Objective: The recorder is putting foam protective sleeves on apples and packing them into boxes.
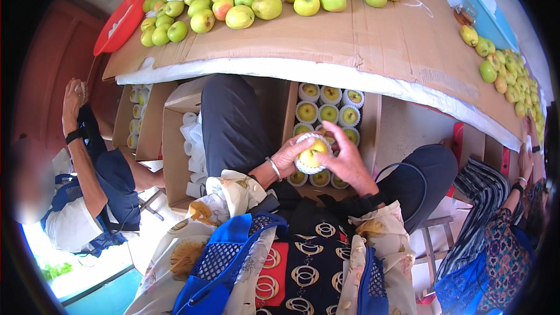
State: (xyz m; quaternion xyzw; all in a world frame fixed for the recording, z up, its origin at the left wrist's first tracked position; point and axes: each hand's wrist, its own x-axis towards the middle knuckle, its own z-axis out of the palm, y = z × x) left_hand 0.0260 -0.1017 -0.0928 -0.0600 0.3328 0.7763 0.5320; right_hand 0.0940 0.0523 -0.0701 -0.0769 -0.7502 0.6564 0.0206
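Observation:
Between my hands, above an open carton, is a yellow-green apple [316,152] in a white foam net sleeve [306,167]. My left hand [286,153], with a metal bangle at the wrist, grips it from the left, thumb across its front. On the other side, my right hand [350,164] has its thumb on the apple and its index finger raised; part of its grip is hidden. Below, the cardboard carton [372,127] holds rows of sleeved apples [328,113]. To the left of my knee, another carton [175,118] contains loose white foam sleeves [192,140].
Many loose apples [267,6] lie on the cardboard-covered table [315,39], whose padded edge overhangs the cartons. A red basin [118,24] and a blue basin [488,13] stand on it. One person [87,183] sits at left; a co-worker's sleeve [503,249] shows at right.

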